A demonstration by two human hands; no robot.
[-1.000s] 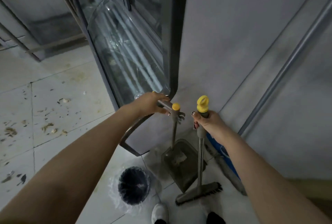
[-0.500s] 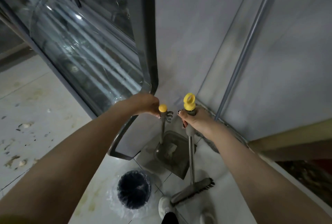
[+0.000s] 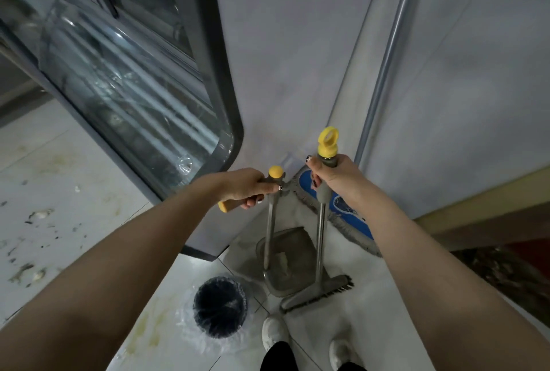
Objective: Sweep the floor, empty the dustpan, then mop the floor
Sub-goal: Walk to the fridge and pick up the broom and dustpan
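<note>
Two tools stand nearly upright before the person. The broom [image 3: 320, 236] has its long handle close to vertical, its bristle head on the floor [image 3: 375, 296] straight below the right grip [image 3: 333, 175], which is wrapped round the grey sleeve under the yellow cap. Just left of it is the dustpan [image 3: 297, 251], its stem rising to a crossbar that the left grip [image 3: 244, 187] is curled round. The pan holds a pale scrap. A black bin [image 3: 220, 306], lined with clear plastic, sits near the pan on the left arm's side, its inside too dark to read. Scattered dirt [image 3: 38, 215] lies well apart to the left. A blue mop [image 3: 348, 209] rests by the wall behind.
</note>
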